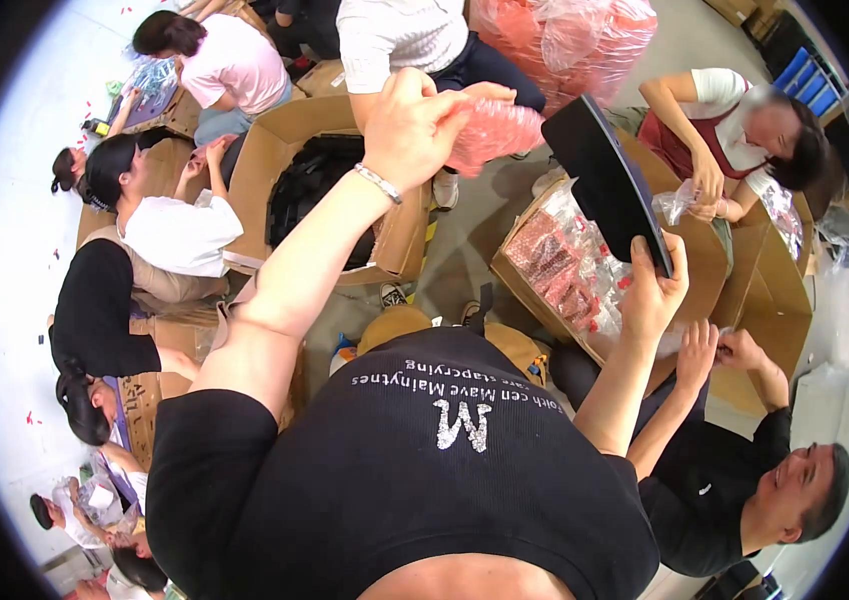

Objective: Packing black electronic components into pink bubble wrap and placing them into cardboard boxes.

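Observation:
My left hand (412, 128), with a bracelet at its wrist, is raised near the upper middle. Its fingers pinch a pink bubble-wrap bag (494, 135), which hangs out to the right. What the bag contains, if anything, I cannot make out. My right hand (659, 285) grips the lower end of a flat black panel (604, 180) with a notched left edge. The panel is tilted, its upper end close to the pink bag but, as far as I can see, apart from it.
An open cardboard box (399, 235) at left holds black parts (314, 200). Another box (516, 280) below the panel holds bubble-wrapped pieces (569, 265). A large pink plastic bundle (564, 45) stands at the back. Several people work close by on both sides.

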Motion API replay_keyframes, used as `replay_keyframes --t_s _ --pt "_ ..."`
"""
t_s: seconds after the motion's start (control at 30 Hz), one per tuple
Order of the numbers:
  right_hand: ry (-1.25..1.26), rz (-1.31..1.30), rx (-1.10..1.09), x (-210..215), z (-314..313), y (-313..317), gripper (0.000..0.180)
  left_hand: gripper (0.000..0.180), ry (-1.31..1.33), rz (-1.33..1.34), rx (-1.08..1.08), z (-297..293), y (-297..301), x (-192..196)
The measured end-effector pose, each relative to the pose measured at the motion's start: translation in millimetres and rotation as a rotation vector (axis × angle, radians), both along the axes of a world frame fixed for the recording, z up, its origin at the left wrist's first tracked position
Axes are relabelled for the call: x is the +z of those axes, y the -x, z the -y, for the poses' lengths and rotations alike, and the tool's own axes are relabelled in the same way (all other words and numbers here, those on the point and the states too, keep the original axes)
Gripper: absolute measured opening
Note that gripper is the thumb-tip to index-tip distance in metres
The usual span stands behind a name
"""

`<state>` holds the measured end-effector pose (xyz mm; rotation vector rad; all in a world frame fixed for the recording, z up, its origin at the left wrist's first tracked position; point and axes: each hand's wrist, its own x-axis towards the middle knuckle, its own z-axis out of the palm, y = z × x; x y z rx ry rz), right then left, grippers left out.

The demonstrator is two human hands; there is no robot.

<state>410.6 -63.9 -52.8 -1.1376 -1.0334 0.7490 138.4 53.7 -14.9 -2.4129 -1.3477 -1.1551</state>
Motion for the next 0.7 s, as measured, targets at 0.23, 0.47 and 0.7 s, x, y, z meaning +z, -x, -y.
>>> replay_keyframes --t_s 0.23,0.47,0.7 --pt "0.014 -0.080 0.080 14 -4 10 0.008 0.010 0.264 0.284 -0.114 -1 10 -10" --pt "0.028 -0.942 0.308 -25 -10 -1 0.033 0.023 0.808 1.070 0.061 -40 20 -7" --pt "0.171 -0.804 0.371 -23 6 6 0.033 0.026 1.103 1.573 -0.010 -51 20 -26"
